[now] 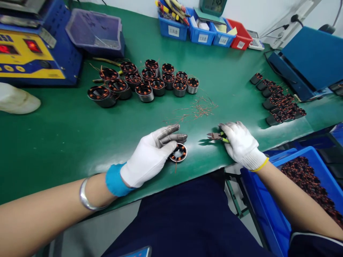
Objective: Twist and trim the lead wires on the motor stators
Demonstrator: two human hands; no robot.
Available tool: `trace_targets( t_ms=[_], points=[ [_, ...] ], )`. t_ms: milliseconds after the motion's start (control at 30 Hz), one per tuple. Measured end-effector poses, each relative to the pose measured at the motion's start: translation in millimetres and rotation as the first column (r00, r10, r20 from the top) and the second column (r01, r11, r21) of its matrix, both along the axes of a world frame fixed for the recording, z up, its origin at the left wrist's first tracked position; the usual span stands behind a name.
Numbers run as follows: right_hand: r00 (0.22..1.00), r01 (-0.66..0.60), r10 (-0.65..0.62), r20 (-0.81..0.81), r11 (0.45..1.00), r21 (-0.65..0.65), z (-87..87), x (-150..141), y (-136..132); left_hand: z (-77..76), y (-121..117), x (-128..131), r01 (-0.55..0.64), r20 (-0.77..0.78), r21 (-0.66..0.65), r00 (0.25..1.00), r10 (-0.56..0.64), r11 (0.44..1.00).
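My left hand [150,157], in a white glove with grey fingertips, has its thumb at the rim of a ring-shaped motor stator [182,157] with copper windings. Its upper fingers reach out past the ring; the lower ones are hidden. A loose copper wire hangs from the stator's near side. To the right, my gloved right hand [239,142] is closed around the green handles of diagonal cutters [214,136], whose jaws point left towards the stator. Between and beyond the hands, copper wire clippings [202,109] lie scattered on the green table [80,139].
Several wound stators [158,85] stand in a group at the back. Darker wound parts [278,101] fill the right side beside a blue machine [308,60]. A yellow-blue device [29,53], a purple bin [96,30] and tool boxes [173,30] line the back. A blue crate [270,214] stands below right.
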State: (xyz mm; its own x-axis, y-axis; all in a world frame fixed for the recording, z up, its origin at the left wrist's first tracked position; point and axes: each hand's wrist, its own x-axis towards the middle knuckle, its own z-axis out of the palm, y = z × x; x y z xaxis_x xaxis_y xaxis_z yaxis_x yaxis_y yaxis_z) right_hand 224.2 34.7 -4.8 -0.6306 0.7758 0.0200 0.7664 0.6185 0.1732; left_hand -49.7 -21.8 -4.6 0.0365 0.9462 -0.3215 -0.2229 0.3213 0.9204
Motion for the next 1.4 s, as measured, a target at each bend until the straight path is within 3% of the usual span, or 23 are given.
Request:
trace_targets(
  t_ms=[100, 233, 367, 633, 867, 1100, 1267, 1400],
  points=[
    [0.998, -0.048, 0.049, 0.044, 0.998, -0.034, 11.4, -9, 6, -1.1, -1, 0, 0.004, -0.009, 0.017, 1.0, -0.004, 1.0],
    [0.987, -0.083, 0.088, 0.137, 0.996, -0.041, 36.3, -43, 9, -2.5, -2, 0, 0.0, -0.038, 0.047, 0.999, 0.002, 0.999],
    [0.976, -0.09, 0.099, 0.195, 0.995, -0.052, 48.8, -69, 11, -3.5, -1, 1, -0.01, -0.038, 0.089, 0.999, 0.013, 0.996],
    [0.986, -0.099, 0.109, 0.127, 0.992, -0.082, 51.5, -76, 11, -4.0, 0, 2, -0.019, -0.075, 0.107, 0.997, 0.027, 0.994],
    [0.953, -0.169, 0.176, 0.245, 0.984, -0.05, 54.3, -84, 15, -7.4, -1, 1, -0.03, -0.066, 0.117, 0.997, 0.038, 0.993],
    [0.942, -0.108, 0.146, 0.302, 0.984, -0.138, 62.7, -85, 19, -5.0, -1, 1, 0.008, -0.055, 0.081, 0.998, -0.004, 0.997],
    [0.935, -0.217, 0.219, 0.28, 0.975, -0.04, 64.9, -88, 28, -5.7, 0, 1, 0.029, -0.026, 0.125, 0.999, -0.026, 0.992],
    [0.908, -0.244, 0.227, 0.351, 0.97, 0.004, 67.4, -100, 24, -8.3, 0, 1, 0.024, -0.038, 0.157, 0.999, -0.018, 0.987]
  ],
)
